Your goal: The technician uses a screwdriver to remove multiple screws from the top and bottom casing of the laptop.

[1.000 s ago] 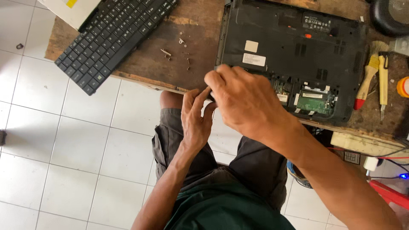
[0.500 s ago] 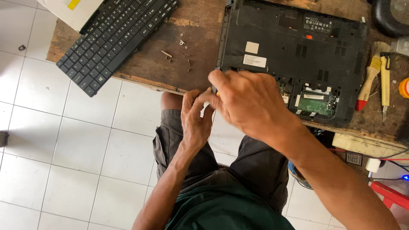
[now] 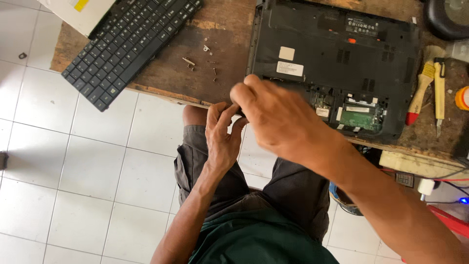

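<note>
**Both hands meet at the laptop's near-left corner**

Left of the laptop (image 3: 337, 63), a detached black keyboard (image 3: 129, 46) lies slantwise, overhanging the counter (image 3: 229, 44) edge. Between it and the laptop sit a few loose screws (image 3: 200, 61). My left hand (image 3: 222, 134) comes up from my lap, just below the laptop's near-left corner, fingers curled and pinching toward something small I cannot make out. My right hand (image 3: 283, 122) is clenched over that same corner, covering it; what it grips is hidden. The laptop lies upside down, long axis running left to right, its open bay with a green board (image 3: 359, 117) just right of my right hand. Right of the laptop rest a brush (image 3: 422, 90) and a yellow-handled tool (image 3: 439, 85).
</note>
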